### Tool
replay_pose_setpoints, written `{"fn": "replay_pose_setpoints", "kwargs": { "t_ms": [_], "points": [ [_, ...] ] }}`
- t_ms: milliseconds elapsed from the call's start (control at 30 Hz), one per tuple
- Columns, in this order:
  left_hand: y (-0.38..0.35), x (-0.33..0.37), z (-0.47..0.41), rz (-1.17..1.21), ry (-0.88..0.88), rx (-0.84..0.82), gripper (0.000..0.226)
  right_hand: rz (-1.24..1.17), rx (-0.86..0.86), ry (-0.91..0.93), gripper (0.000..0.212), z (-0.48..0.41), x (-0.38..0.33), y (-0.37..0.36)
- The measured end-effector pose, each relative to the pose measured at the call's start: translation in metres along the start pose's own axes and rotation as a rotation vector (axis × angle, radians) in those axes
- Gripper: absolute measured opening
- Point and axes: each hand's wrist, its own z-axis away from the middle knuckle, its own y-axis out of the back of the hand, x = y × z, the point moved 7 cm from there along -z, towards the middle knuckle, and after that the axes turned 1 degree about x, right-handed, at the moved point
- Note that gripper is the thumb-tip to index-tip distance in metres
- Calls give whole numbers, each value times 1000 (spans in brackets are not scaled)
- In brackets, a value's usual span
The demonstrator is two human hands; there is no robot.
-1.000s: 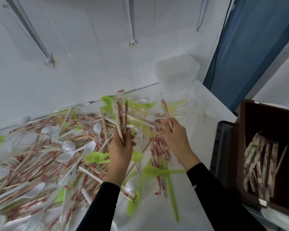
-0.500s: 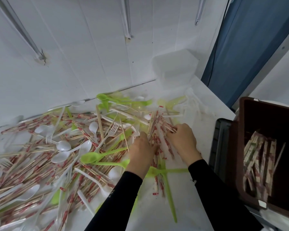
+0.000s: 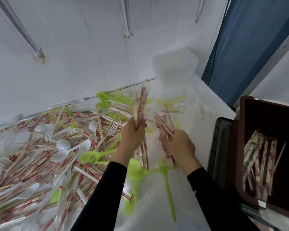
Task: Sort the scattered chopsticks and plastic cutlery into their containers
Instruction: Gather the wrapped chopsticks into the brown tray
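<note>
left hand (image 3: 133,132) gripping chopsticks (image 3: 140,105), right hand (image 3: 178,144)

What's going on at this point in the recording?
A person is sorting at a white table. Their left hand grips a raised chopstick bundle, while the right hand curls around a second bunch lying on the table. A brown bin on the right holds wrapped chopsticks. A mixed pile of chopsticks and cutlery lies on the left.

Background, non-task items
White panelled wall (image 3: 73,55) with three grey metal struts (image 3: 125,17) mounted; blue flat panel (image 3: 257,47) at right
</note>
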Motion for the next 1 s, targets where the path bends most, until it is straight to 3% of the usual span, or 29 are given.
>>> {"fn": "replay_pose_setpoints", "kwargs": {
  "t_ms": [133, 267, 367, 467, 567, 633, 800, 867, 933, 1000],
  "points": [
    [41, 27, 5, 445, -166, 236, 17, 64, 24, 43, 34, 3, -14, -3],
    [56, 35, 25, 474, -336, 409, 20, 7, -4, 5, 28, 3, -17, -3],
    [34, 13, 28, 467, -315, 354, 15, -10, -40, -20, 21, 3, -16, 3],
    [9, -18, 24, 400, -238, 267, 13, -49, -123, -41, 29, 4, -12, 9],
    [-4, -27, 21, 314, -197, 191, 6, -389, -248, -116, 28, 10, -12, 14],
    [1, -23, 18, 328, -193, 199, 13, -507, -340, -143, 24, 16, -19, 17],
    [38, -7, 8, 473, -181, 309, 8, -512, -499, -67, 22, 27, -45, 18],
    [53, -4, 5, 445, -151, 351, 20, -567, -557, -57, 19, 31, -58, 15],
    [64, 1, 0, 434, -148, 357, 32, -605, -584, -73, 19, 34, -67, 11],
    [71, 9, -8, 436, -192, 344, 25, -559, -541, -86, 21, 32, -66, 7]
  ]
}}
